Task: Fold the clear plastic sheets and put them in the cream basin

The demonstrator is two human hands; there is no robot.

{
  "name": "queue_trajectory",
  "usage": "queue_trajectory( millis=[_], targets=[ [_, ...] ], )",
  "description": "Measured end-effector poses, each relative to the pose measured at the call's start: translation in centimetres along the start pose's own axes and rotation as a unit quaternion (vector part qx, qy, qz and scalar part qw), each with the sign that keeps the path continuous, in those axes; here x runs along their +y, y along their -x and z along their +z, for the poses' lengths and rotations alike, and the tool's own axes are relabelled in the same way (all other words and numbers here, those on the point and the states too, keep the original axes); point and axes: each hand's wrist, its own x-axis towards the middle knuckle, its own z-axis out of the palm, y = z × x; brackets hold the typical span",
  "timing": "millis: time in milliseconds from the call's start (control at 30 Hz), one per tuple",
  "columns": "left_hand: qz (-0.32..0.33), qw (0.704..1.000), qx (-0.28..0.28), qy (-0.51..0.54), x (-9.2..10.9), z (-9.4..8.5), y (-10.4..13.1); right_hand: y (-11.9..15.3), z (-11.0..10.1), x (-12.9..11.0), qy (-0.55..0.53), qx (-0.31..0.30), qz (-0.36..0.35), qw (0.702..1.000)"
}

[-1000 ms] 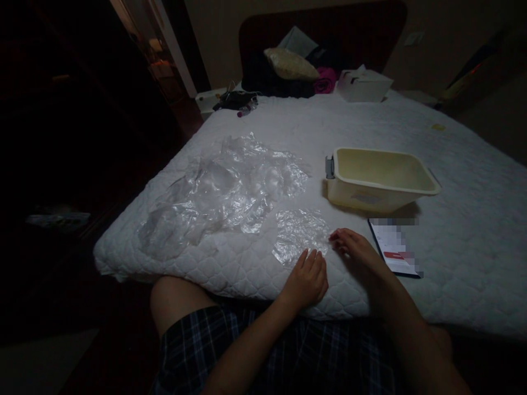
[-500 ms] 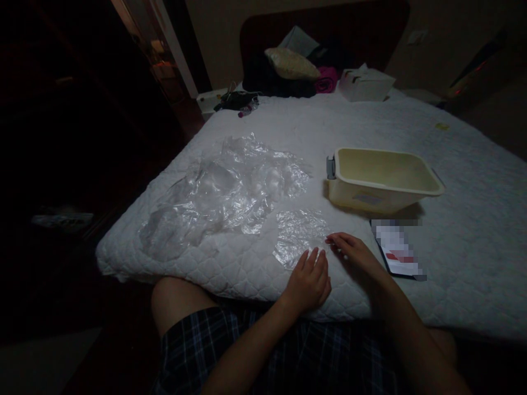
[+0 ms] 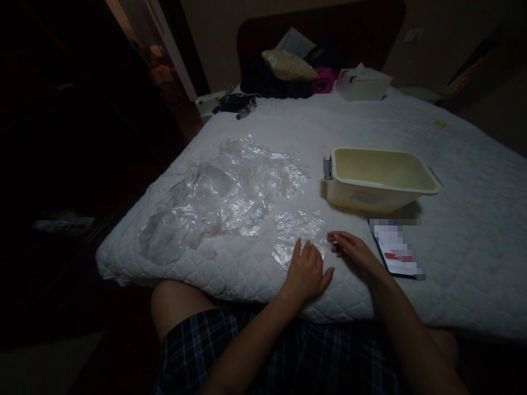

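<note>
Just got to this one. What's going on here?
A person at the edge of a bed is handling a small clear sheet. The left hand is spread over its near edge, and the right hand has its fingers bent at its right side; whether they pinch it is too dim to tell. A larger heap of crumpled plastic lies to the left. On the right sits an open tub, with a device in front.
</note>
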Motion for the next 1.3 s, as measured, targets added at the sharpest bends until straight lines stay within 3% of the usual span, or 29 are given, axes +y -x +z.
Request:
queue_trajectory(
  millis=[333,500,633,767,933,1033,1133,1233,1300],
  targets=[
    [0.004,0.999,0.052,0.002,-0.2,-0.1,-0.1,-0.2,0.3,-0.3,0.001,0.006,-0.032,0.999],
    [-0.006,0.997,0.065,0.05,-1.0,-1.2,0.2,-0.4,0.0,0.4,0.005,0.0,-0.047,0.999],
    [-0.059,0.985,0.112,0.115,-2.8,-2.8,0.9,-0.2,0.2,0.5,0.041,-0.012,-0.047,0.998],
    [-0.175,0.951,0.163,0.194,-5.7,-3.8,1.4,0.4,0.4,-0.1,0.052,0.01,-0.055,0.997],
    [-0.336,0.885,0.079,0.312,-9.4,-3.6,1.2,0.0,-0.2,-1.2,0.06,0.064,-0.083,0.993],
    [-0.381,0.839,0.041,0.386,-11.5,-2.7,1.0,-1.4,-0.8,-1.7,0.083,0.09,-0.103,0.987],
    [-0.408,0.803,0.003,0.434,-13.0,-1.7,0.7,-3.1,-1.1,-2.0,0.082,0.07,-0.079,0.991],
    [-0.418,0.801,-0.038,0.428,-13.5,-1.5,0.0,-4.5,-1.0,-2.3,0.101,0.018,-0.044,0.994],
    [-0.41,0.827,-0.061,0.379,-13.3,-2.1,-0.6,-5.1,-0.9,-2.5,0.12,-0.016,-0.025,0.992]
  ],
)
